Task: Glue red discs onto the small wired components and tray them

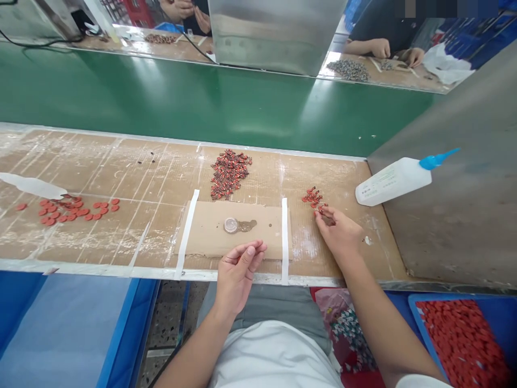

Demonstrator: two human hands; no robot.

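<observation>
My left hand (238,269) rests at the near edge of a taped-down cardboard pad (210,229), fingers loosely curled and slightly apart, nothing in them. On the pad sits a small round cap (231,225) beside a brown glue smear. My right hand (337,229) reaches to a small cluster of red parts (313,198) right of the pad, its fingertips pinched on one small red piece at the cluster's near edge. A larger heap of red and dark parts (228,172) lies behind the pad.
Red discs (68,210) are scattered on the left of the worktable. A white glue bottle with blue nozzle (398,180) lies at the right against a metal panel. A green conveyor (202,102) runs behind. A blue tray of red discs (464,339) sits low right. Other people's hands work across the belt.
</observation>
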